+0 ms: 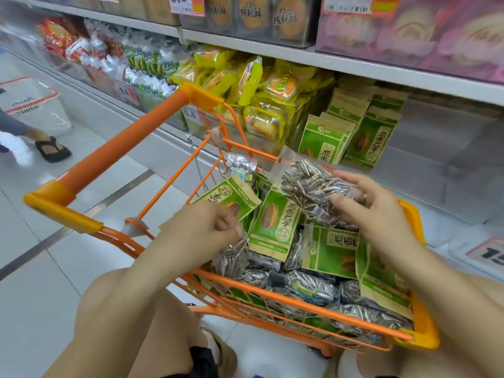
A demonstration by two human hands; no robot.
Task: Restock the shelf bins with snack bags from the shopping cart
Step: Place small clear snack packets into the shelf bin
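Observation:
An orange wire shopping cart (286, 298) holds several green paper snack bags (275, 222) and clear bags of striped sunflower seeds. My right hand (373, 205) grips one clear seed bag (308, 184), lifted above the cart's load. My left hand (207, 227) pinches the top of another clear seed bag (231, 257) at the cart's near left side. On the shelf behind the cart, a bin (436, 148) holds upright green snack bags (349, 132) at its left end.
Yellow pastry packs (253, 85) fill the neighbouring bin to the left, with more snacks further left. Boxed goods sit on the shelf above. A white shopping basket (35, 105) and another person's sandalled foot (51, 150) are on the floor at left.

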